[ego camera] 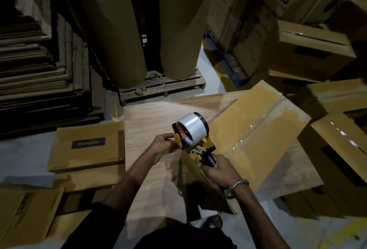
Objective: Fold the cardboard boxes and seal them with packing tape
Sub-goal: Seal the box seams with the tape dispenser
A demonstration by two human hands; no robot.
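A brown cardboard box (258,129) lies on a wooden table (151,121), with clear tape along its centre seam. Above its near-left corner I hold a yellow and black tape dispenser (195,139) loaded with a roll of clear tape (191,126). My right hand (219,169) grips the dispenser's black handle. My left hand (164,145) pinches at the dispenser's front end, by the yellow tab; the loose tape end itself is too faint to see.
Flattened boxes (87,147) lie left of the table, with more at the lower left. Sealed boxes (337,159) crowd the right side. Two big brown paper rolls (119,30) stand on a pallet behind. A tall stack of flat cardboard (35,69) fills the far left.
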